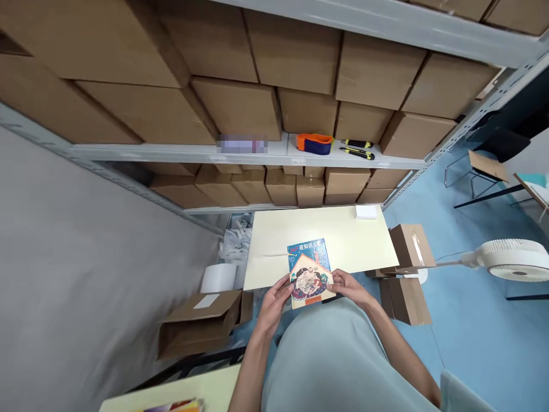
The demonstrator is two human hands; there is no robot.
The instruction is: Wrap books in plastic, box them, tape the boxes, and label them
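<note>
Both my hands hold a small illustrated book (pixel 309 269) with a blue cover over the near edge of a pale yellow table (pixel 343 240). My left hand (pixel 274 303) grips the book's lower left edge, fingers closed on it. On the book's lower right edge, my right hand (pixel 348 286) pinches it. The cover faces up with printed characters at its top.
Grey metal shelving (pixel 180 152) packed with brown cardboard boxes stands behind the table. An orange tape dispenser (pixel 315 143) and two box cutters (pixel 358 149) lie on a shelf. Open boxes sit left (pixel 201 323) and right (pixel 407 246). A white fan (pixel 512 260) stands right, a white roll (pixel 218 278) left.
</note>
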